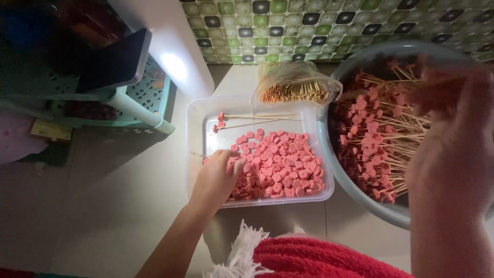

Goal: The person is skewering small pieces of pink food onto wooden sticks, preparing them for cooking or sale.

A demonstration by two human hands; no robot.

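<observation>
Left hand (pixel 218 177) digs into pink slices (pixel 278 164), fingers curled on some.
Clear bag of skewers (pixel 296 85) behind tray (pixel 198 116); blurred right hand (pixel 453 170) over bowl (pixel 339 180), grip unreadable.

Single head view, steeply downward, close

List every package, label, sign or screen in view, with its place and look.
Phone or tablet: top left, lying tilted on a teal basket; flat dark rectangle, screen off.
Clear plastic bag of wooden skewers: behind the clear tray; crinkled, transparent.
No labels or signs show.
</observation>
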